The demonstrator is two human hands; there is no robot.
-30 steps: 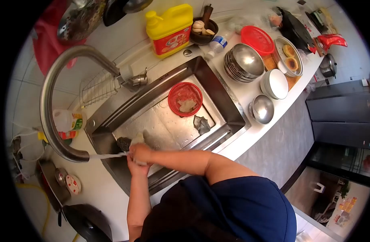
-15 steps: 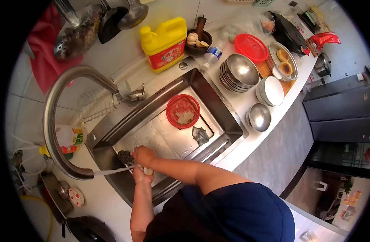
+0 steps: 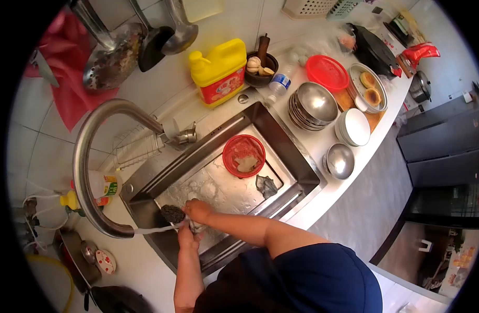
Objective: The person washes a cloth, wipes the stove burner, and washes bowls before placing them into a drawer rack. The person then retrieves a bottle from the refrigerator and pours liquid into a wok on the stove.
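My left hand (image 3: 188, 238) and my right hand (image 3: 198, 212) are close together in the left part of the steel sink (image 3: 296, 206). A stream of water (image 3: 158, 230) from the curved faucet (image 3: 83, 172) falls onto them. Both hands have their fingers closed around a small pale, wet piece (image 3: 198, 227), mostly hidden by them. Just beyond my fingers is a dark, rough round clump (image 3: 172, 214). Deeper in the sink stands a red plastic basket (image 3: 227, 156) with a pale flat piece (image 3: 247, 164) inside. Beside it lies a crumpled grey piece (image 3: 266, 186).
Steel bowls (image 3: 316, 101), white bowls (image 3: 355, 127) and a single steel bowl (image 3: 339, 161) line the right counter. Behind the sink stand a yellow jug (image 3: 218, 73) and a mortar (image 3: 259, 78) holding garlic. Ladles (image 3: 180, 36) hang at upper left.
The camera view has shifted, so the scene sits lower and further right. The pale piece between my hands shows less now. My hands remain together under the running water.
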